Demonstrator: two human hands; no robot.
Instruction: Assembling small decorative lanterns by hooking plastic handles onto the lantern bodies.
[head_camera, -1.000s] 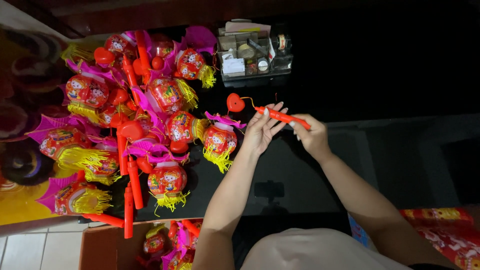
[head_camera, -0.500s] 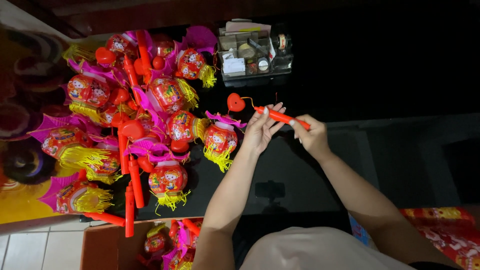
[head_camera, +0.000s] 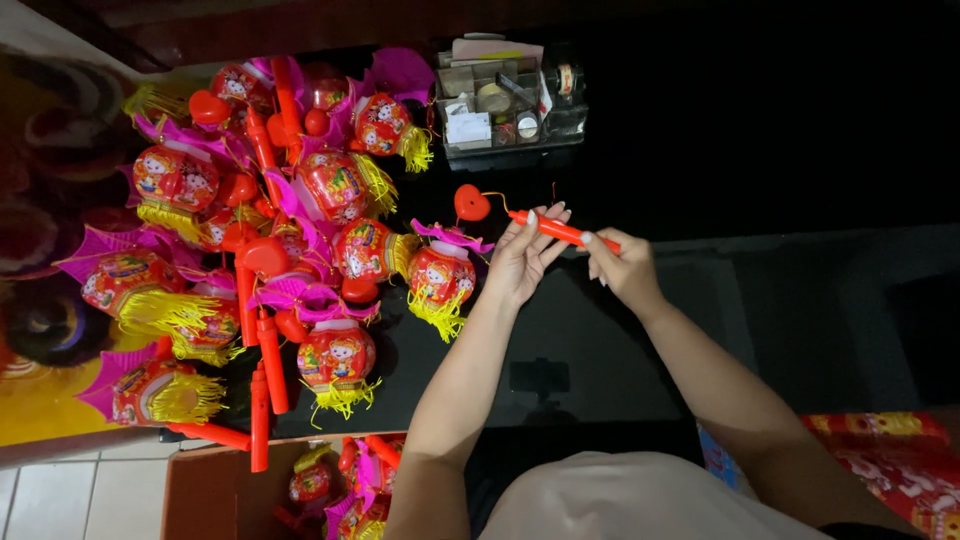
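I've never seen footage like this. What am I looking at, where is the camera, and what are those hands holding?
No machine here: a person wears a camera on the head, looking down at their own bare hands. The left hand and right hand together hold a red stick with a red heart piece dangling from its tip. On the dark table lies a pile of red toy lanterns with yellow tassels and pink trim, plus loose red sticks. Behind sits a small organiser tray of odds and ends.

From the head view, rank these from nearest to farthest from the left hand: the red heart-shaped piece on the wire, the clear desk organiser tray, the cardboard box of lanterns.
Measured from the left hand:
1. Red heart-shaped piece on the wire, just beyond the fingertips, up-left.
2. Clear desk organiser tray, farther up the dark table.
3. Cardboard box of lanterns, at the lower left, by the table's near edge.
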